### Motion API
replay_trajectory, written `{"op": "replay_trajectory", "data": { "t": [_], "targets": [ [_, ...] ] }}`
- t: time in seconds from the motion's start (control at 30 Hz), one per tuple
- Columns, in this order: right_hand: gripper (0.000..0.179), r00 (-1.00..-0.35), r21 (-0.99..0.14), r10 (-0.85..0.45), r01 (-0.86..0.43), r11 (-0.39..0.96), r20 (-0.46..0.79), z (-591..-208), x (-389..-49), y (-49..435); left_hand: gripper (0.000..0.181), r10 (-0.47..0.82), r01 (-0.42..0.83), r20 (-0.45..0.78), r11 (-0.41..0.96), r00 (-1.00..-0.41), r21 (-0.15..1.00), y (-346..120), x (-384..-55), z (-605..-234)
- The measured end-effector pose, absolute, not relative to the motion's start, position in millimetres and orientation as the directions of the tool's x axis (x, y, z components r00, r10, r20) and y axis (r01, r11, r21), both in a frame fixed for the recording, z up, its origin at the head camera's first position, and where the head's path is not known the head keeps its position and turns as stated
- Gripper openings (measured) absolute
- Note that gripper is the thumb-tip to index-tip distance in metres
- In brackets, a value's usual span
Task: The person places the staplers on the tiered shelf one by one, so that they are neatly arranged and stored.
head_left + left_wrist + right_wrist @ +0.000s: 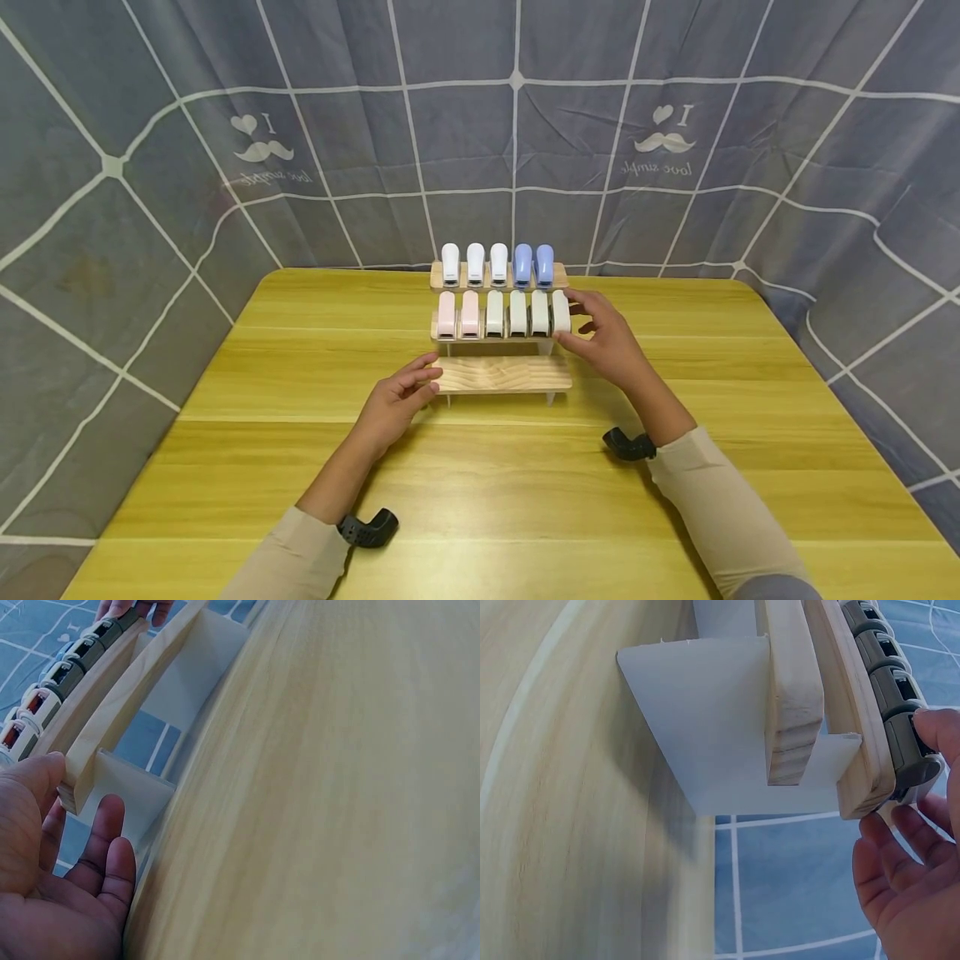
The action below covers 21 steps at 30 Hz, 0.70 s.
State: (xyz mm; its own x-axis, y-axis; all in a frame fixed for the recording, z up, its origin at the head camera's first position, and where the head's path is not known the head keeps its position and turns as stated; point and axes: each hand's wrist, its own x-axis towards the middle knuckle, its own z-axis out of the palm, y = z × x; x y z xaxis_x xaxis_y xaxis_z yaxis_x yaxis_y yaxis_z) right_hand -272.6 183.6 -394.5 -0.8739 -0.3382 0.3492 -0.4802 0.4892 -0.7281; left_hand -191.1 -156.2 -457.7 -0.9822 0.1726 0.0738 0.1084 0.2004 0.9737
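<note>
A three-step wooden display rack (498,375) stands on the table, with small stapler-shaped gadgets on its two upper steps. My right hand (603,337) pinches the pale grey-green stapler-shaped gadget (561,312) at the right end of the middle step. In the right wrist view, the thumb (939,731) presses its front end and the other fingers curl in from its side. My left hand (397,400) is at the left end of the bare lowest step, fingers loosely spread. In the left wrist view, its thumb (46,771) rests at the corner of the board.
On the top step stand three white gadgets (476,263) and two blue ones (522,265). Two pink ones (447,313) and more pale ones (517,313) share the middle step. White side supports (697,712) carry the boards. A grey checked curtain (465,142) surrounds the table (495,500).
</note>
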Motion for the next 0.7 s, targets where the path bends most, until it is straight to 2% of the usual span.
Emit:
{"op": "replay_trajectory", "data": {
  "t": [0.7],
  "targets": [
    [0.068, -0.857, -0.696, -0.356, -0.511, 0.504, 0.372, -398.3, -270.7, 185.8, 0.036, 0.178, 0.104, 0.070, 0.190, -0.982, 0.976, -155.8, -192.8, -459.8]
  ]
}}
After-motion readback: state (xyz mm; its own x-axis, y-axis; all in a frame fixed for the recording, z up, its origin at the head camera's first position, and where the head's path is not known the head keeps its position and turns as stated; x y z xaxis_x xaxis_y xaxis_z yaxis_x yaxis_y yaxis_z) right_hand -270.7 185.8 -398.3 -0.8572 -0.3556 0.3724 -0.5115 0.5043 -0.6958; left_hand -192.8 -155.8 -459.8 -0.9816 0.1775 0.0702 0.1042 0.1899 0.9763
